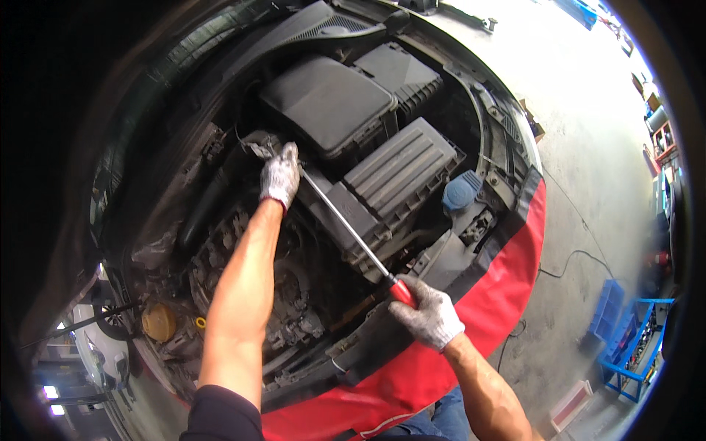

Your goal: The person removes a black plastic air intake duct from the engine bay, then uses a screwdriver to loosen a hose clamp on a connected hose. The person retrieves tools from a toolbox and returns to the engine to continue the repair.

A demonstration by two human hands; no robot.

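In a light knit glove, my right hand (430, 316) is closed around the red handle of a long tool with a straight steel shaft (346, 224). The shaft slants up and left across the engine bay, over the side of a black ribbed cover (404, 165). At its far end my left hand (280, 176), gloved too, has its fingers curled at the tool's tip. That tip is partly hidden, so whether it ends in a blade or a ratchet head does not show. Beside the left hand lie a connector and wiring (259, 149) at the engine's rear.
A large black box cover (331, 99) stands beyond my left hand. To the right are a blue reservoir cap (462, 189) and a red fender cover (500, 268) over the car's front edge. A yellow cap (159, 322) sits lower left. Blue rack (638, 349) and cable (577, 253) are on the floor.
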